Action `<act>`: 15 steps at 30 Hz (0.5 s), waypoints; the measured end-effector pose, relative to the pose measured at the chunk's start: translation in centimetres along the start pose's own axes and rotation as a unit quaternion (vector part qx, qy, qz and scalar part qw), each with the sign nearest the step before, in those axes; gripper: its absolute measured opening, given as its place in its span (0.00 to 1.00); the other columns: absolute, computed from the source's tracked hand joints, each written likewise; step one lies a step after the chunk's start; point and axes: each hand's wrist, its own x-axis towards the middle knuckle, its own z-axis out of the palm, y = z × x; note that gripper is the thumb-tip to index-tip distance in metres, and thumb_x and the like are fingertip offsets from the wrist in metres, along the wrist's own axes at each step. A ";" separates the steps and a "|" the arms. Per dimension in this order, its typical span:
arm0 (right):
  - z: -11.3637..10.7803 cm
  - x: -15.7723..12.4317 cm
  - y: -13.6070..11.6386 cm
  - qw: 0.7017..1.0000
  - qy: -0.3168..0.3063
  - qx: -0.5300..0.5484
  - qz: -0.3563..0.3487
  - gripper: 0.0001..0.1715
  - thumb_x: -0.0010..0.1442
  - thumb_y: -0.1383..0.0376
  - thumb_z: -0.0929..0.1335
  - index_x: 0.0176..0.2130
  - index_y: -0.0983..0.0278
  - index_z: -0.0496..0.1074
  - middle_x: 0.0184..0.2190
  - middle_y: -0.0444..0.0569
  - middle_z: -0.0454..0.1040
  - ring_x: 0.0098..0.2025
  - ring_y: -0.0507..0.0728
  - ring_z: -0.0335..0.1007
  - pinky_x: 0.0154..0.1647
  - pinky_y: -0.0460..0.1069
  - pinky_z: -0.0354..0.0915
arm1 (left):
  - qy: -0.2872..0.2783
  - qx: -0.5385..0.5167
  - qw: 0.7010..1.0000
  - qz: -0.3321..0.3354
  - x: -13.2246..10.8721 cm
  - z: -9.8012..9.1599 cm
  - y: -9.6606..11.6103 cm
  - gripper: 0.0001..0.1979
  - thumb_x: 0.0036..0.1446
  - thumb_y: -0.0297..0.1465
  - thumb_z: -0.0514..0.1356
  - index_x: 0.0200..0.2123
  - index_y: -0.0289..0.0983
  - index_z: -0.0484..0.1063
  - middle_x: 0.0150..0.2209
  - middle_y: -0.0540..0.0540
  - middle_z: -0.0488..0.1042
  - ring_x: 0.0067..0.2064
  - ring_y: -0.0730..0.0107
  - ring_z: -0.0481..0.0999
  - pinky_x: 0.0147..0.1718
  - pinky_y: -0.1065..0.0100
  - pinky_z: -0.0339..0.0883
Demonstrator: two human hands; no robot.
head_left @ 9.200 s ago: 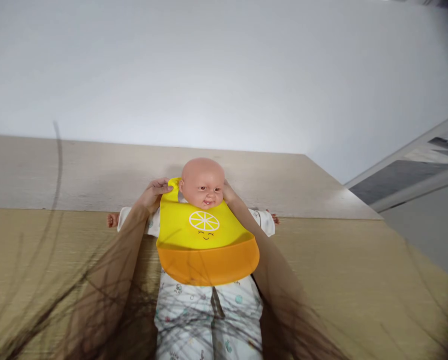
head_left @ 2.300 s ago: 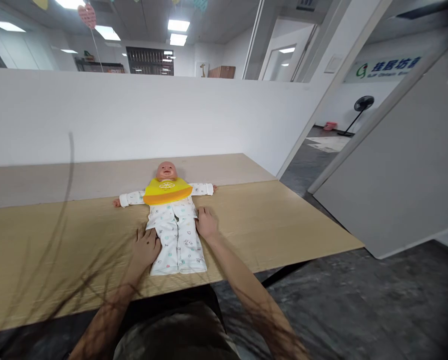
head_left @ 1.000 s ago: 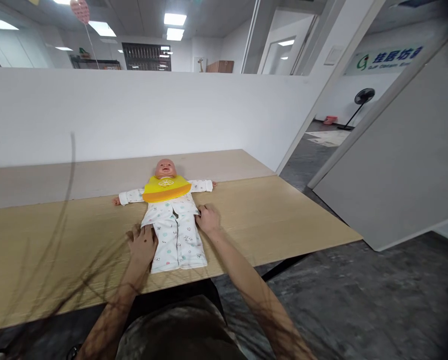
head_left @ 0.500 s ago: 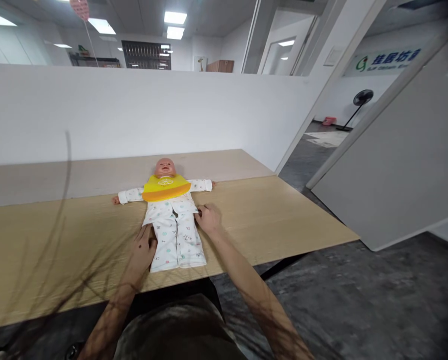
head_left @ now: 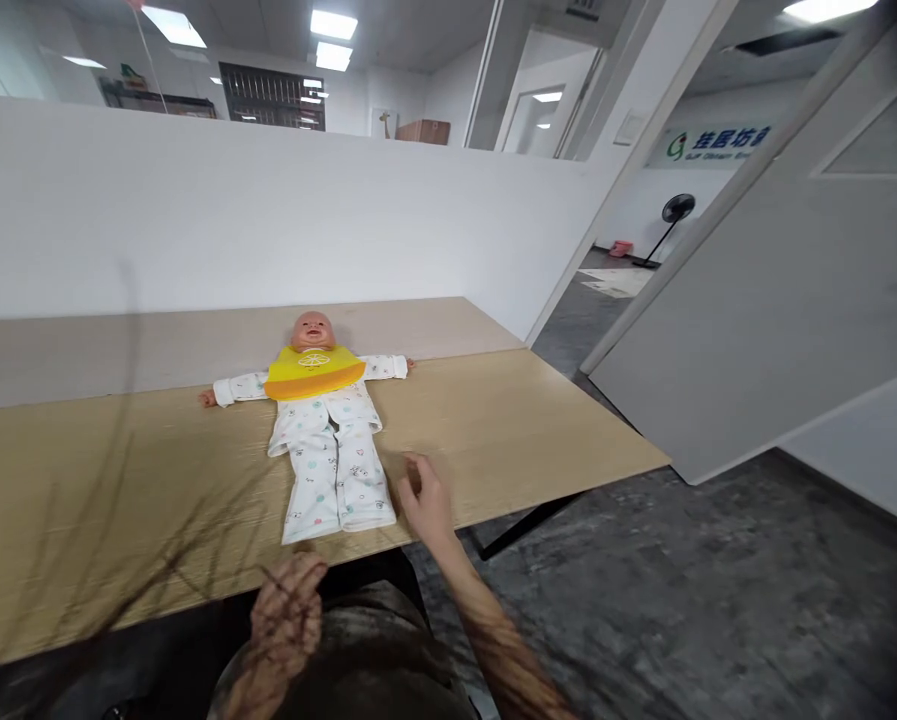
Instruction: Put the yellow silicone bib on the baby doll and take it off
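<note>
A baby doll (head_left: 313, 330) lies on its back on the wooden table (head_left: 508, 430), arms spread. It wears a white printed romper (head_left: 332, 460) and a yellow and orange bib (head_left: 313, 372). My right hand (head_left: 423, 497) hovers just right of the doll's feet near the table's front edge, fingers loosely apart, holding nothing. My left hand (head_left: 287, 612) is drawn back below the table edge, close to my body, fingers curled and blurred behind strands of hair.
A white partition wall (head_left: 268, 210) runs behind the table. An open grey door (head_left: 755, 300) stands at the right over a dark floor (head_left: 680, 600). A standing fan (head_left: 669, 215) is far off in the corridor.
Both hands have left the doll's legs and pulled back toward me. The left hand has dropped below the table edge. The view has shifted slightly to the right.
</note>
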 end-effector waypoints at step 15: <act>1.4 -9.7 -3.6 0.969 -0.040 -0.107 -0.218 0.55 0.62 0.73 0.58 0.77 0.39 0.34 0.58 0.44 0.77 0.60 0.63 0.76 0.62 0.69 0.71 | 0.001 0.163 0.986 -0.043 1.2 2.3 5.0 0.43 0.59 0.29 0.54 0.76 0.44 0.45 0.67 0.38 0.70 0.69 0.37 0.66 0.75 0.30 0.38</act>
